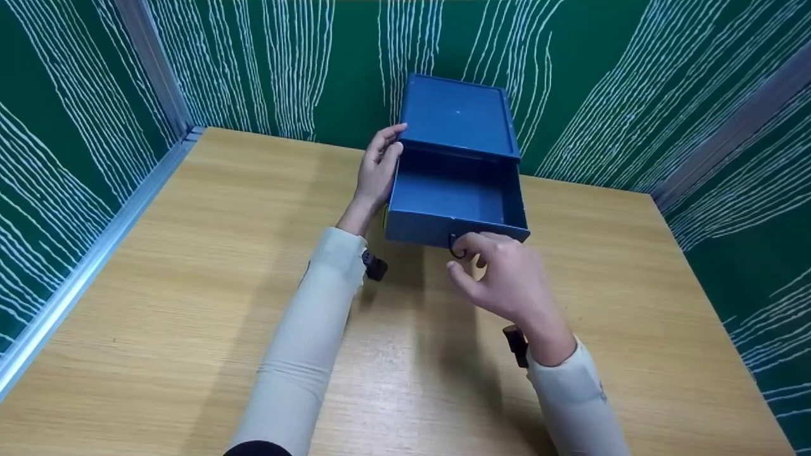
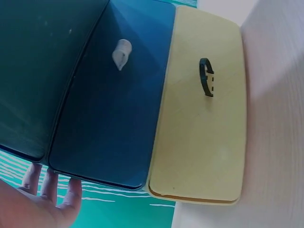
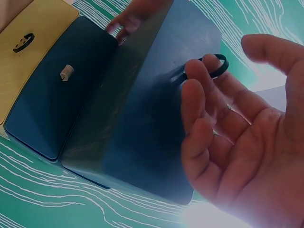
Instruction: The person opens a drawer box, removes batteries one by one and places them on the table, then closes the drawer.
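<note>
A stacked drawer unit, its blue top (image 1: pixel 459 114) near the back wall, has its top drawer (image 1: pixel 456 190) pulled out, and the drawer's inside looks bare. On the drawer's front is a black loop handle (image 1: pixel 455 246). My right hand (image 1: pixel 507 272) has bent fingers hooked at this loop, the thumb held apart from it. My left hand (image 1: pixel 378 168) rests against the unit's left side, fingers extended along it and thumb near the top's corner. Below the top drawer are a blue drawer (image 2: pixel 109 114) with a white handle (image 2: pixel 122 53) and a yellow drawer (image 2: pixel 199 137) with a black handle (image 2: pixel 206 78).
The unit stands toward the back of a wooden table (image 1: pixel 190 285). Green walls (image 1: pixel 355 76) with white wavy lines close in the back and both sides. A metal rail (image 1: pixel 95 253) runs along the table's left edge.
</note>
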A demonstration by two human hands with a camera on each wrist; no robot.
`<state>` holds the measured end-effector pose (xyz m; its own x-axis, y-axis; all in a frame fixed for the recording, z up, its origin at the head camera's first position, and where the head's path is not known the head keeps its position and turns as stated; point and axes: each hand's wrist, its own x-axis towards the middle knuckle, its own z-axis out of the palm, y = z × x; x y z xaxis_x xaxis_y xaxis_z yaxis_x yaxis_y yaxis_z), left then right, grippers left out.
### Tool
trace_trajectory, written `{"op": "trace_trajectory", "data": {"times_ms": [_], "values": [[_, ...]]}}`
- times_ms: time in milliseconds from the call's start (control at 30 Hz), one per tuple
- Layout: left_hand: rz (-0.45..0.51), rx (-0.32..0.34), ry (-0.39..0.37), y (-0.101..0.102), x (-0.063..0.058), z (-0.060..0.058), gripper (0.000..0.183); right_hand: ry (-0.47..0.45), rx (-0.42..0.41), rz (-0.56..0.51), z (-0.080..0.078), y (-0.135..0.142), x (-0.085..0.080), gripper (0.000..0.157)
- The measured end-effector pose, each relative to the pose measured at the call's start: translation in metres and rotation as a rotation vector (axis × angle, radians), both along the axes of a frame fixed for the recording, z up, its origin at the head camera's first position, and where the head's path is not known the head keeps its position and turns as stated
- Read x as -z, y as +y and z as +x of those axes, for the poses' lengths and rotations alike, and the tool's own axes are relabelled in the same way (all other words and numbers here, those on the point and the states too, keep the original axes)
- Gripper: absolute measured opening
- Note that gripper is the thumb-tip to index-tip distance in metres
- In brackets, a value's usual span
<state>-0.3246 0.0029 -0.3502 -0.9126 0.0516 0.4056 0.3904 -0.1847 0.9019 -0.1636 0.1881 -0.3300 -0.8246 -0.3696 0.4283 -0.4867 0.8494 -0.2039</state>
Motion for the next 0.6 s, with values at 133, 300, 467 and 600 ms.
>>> {"op": "trace_trajectory", "data": {"times_ms": [133, 300, 467, 600], "values": [[-0.010, -0.008, -0.030, 0.000, -0.004, -0.001, 0.031, 0.005, 0.034, 0.011, -0.001, -0.001, 0.002, 0.015], [-0.041, -0.031, -0.071, -0.002, -0.009, 0.001, 0.031, 0.013, 0.052, 0.008, -0.002, -0.004, 0.003, 0.013], [-0.074, -0.005, -0.081, -0.005, -0.015, 0.006, 0.032, 0.008, 0.058, -0.006, -0.001, -0.006, 0.003, 0.012], [-0.122, 0.037, -0.102, -0.007, -0.021, 0.009, 0.036, 0.009, 0.066, -0.004, -0.001, -0.008, 0.003, 0.012]]}}
